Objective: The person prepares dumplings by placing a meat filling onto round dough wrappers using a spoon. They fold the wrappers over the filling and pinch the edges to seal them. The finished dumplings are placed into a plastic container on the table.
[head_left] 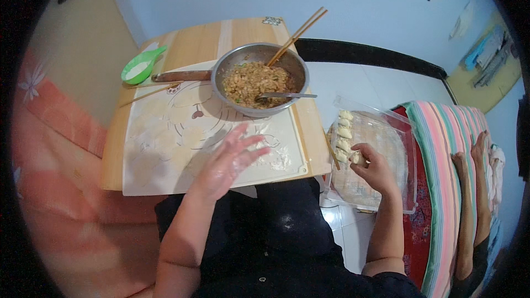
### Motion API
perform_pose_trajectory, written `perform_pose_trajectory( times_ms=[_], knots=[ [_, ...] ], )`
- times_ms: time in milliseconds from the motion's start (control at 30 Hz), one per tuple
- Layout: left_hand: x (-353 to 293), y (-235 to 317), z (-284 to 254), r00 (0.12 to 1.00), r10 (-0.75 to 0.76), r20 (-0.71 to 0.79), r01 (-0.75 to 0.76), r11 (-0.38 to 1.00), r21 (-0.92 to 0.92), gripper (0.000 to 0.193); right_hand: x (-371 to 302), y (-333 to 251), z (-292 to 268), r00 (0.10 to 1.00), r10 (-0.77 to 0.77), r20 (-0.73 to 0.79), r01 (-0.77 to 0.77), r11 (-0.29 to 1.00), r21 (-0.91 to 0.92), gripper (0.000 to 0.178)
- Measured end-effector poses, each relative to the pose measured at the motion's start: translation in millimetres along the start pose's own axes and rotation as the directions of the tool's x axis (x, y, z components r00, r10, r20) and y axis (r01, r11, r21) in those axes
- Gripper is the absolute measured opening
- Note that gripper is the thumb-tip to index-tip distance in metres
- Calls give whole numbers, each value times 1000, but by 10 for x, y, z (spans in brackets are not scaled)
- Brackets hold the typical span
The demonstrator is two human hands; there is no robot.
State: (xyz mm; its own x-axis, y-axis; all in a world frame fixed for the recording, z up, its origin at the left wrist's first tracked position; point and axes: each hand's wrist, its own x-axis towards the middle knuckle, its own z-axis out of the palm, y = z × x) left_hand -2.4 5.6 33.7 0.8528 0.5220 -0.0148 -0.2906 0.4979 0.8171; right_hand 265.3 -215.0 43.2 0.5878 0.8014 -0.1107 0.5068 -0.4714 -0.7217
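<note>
My right hand (376, 170) pinches a pale folded dumpling (358, 158) at the near end of a row of dumplings (344, 131). They lie along the left side of a round, floured board inside a clear plastic box (413, 187). Held over the near edge of a white mat (248, 174), my left hand (231, 157) has its floury fingers spread and holds nothing. Beyond it stands a metal bowl (259, 113) of minced filling (254, 80), with chopsticks (298, 36) and a metal spoon (287, 95) in it. Faint pale rounds show on the mat; I cannot tell whether they are dough.
A green scoop (138, 70) with white powder lies at the table's far left. A brown wooden rod (182, 76) meets the bowl's left side; a thin stick (152, 93) lies nearby. At right, another person's bare legs (466, 209) rest on a striped cloth (439, 160).
</note>
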Motion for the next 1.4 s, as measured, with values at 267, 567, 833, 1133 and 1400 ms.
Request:
perform_pose_trajectory(
  times_ms=[267,567,833,1133,1400],
  knots=[
    [41,64,-44,993,47,-111,-41,998,54,61,141,734,567,993,-121,5,115,933,-341,30],
    [-8,199,-141,985,97,-142,-91,995,51,60,21,657,568,964,-244,-104,196,918,-344,31],
    [-70,248,-238,973,130,-192,-118,990,75,55,-864,872,214,938,-335,83,318,742,-591,49],
    [-105,228,-224,974,120,-193,-104,990,91,53,-937,1153,405,947,-316,54,246,611,-752,12],
    [-92,228,-246,971,136,-198,-122,989,83,52,-640,1095,492,929,-368,-30,239,661,-711,13]
  ],
)
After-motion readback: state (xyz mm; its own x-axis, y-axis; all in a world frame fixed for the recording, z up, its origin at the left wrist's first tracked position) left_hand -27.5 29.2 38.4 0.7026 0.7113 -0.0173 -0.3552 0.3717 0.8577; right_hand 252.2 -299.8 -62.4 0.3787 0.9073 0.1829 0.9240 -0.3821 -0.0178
